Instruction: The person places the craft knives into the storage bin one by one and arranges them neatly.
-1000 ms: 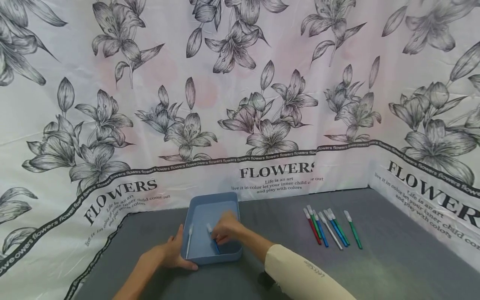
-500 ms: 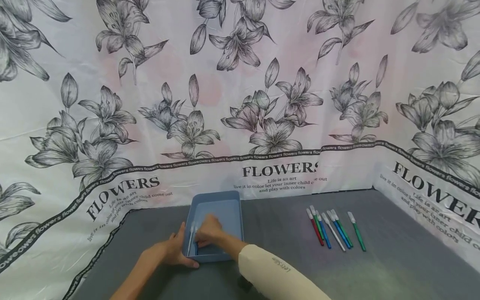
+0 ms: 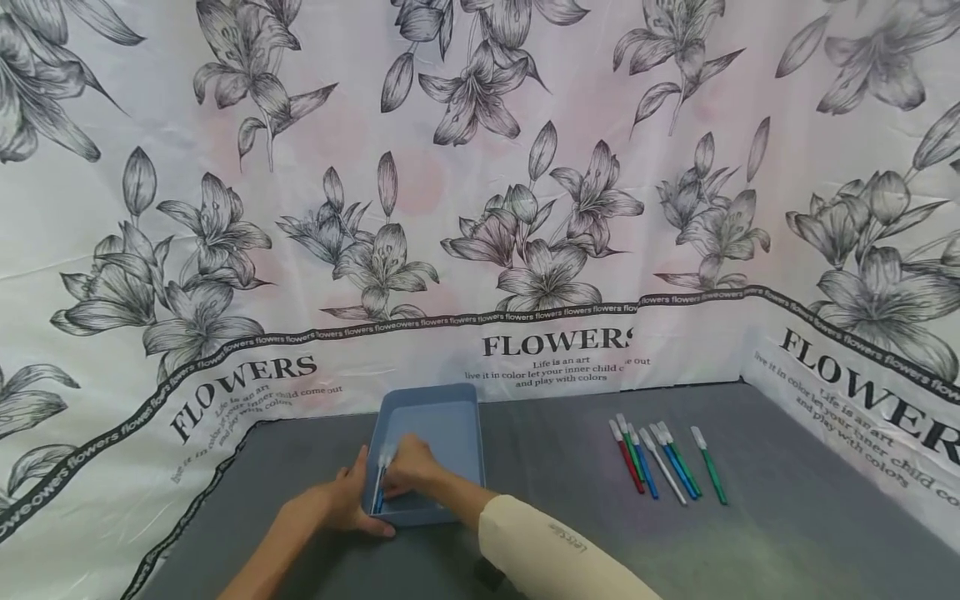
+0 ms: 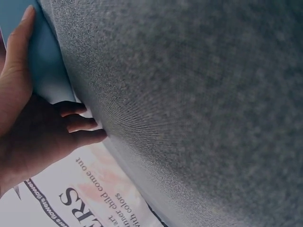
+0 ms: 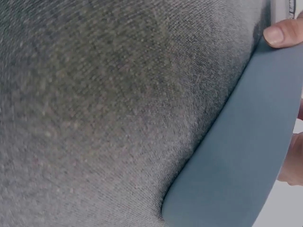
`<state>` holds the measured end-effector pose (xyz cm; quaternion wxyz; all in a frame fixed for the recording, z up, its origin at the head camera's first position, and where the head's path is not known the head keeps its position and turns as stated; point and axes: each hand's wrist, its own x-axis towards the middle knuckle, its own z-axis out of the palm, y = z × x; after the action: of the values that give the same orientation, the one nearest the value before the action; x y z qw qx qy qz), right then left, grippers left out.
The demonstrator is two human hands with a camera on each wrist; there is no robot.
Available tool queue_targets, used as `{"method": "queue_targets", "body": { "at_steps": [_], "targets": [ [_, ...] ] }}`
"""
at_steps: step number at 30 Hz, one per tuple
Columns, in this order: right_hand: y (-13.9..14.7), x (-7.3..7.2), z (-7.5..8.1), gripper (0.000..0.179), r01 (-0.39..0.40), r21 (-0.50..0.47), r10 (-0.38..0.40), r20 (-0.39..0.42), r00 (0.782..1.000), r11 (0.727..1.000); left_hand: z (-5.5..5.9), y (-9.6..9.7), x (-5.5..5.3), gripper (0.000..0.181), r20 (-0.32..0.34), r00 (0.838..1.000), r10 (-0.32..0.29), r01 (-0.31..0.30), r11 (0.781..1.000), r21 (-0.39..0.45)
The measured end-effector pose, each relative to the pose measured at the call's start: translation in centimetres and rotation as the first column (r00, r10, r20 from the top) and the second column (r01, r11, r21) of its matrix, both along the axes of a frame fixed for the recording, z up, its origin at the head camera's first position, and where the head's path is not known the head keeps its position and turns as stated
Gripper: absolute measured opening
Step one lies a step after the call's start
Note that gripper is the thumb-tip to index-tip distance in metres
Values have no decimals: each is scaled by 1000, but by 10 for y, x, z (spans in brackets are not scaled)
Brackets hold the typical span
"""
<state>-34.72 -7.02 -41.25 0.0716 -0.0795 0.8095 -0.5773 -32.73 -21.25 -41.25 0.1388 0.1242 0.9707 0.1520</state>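
Right hand (image 3: 411, 465): fingers curled in, knuckles up, inside the tray (image 3: 450, 433) over its left half. Fingertips sit behind the hand from where I stand; the right wrist view only catches part of the hand at its edge. Can't tell if they pinch the blue pen (image 3: 378, 498) or just touch it.

Key relation: blue pen lies just left of those fingers, cap end away from the person, long axis running near-to-far, roughly along the tray's left wall. White pen (image 3: 380, 471) is right beside it on the wall side, about parallel; can't tell if the two touch. Right hand is the nearer one, on the pens' side of the wall; left hand (image 3: 347, 500) is close too, but outside it.

Left hand is at the tray's near left corner. Thumb (image 4: 20, 47) lies flat along the outer wall, fingers (image 4: 80, 124) fairly straight, a bit apart, tips low by the table. No pen in it; looks like a steadying touch, not a grip.

Further out: tray flat on the grey table (image 3: 555, 467). Seven loose pens (image 3: 664, 467) lie well right of it: red, green, blue, white, blue, green bunched, one more green a little apart, caps pointing away. Pale sleeve (image 3: 555, 542) on the right arm. Flower-print cloth (image 3: 540, 175) hangs behind.
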Motion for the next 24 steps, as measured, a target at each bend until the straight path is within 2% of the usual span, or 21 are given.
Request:
{"method": "queue_targets", "body": {
  "at_steps": [2,7,12,15,20,23,24],
  "targets": [
    [1,0,1,18,-29,3,29,-8,1000,1000,-1,-2,0,137,-12,1000,-3,3,1000,2],
    [9,2,4,20,-79,96,87,-86,993,992,0,-1,3,136,-3,1000,11,-11,1000,1],
    [22,6,12,21,-126,214,155,-123,980,969,2,1,2,136,13,1000,23,-22,1000,-15],
    [33,6,18,23,-147,238,188,-161,969,960,1,1,1,136,5,1000,19,-19,1000,-10],
    [64,5,29,18,-142,218,198,-258,946,966,-2,2,-1,136,-6,1000,12,-12,1000,-7],
    [86,7,34,12,-81,217,156,-358,921,973,-3,2,-2,137,-2,1000,31,-31,999,-35],
    [94,7,36,10,-51,216,137,-402,906,975,-2,2,-2,138,-1,999,39,-39,998,-43]
  ]
}}
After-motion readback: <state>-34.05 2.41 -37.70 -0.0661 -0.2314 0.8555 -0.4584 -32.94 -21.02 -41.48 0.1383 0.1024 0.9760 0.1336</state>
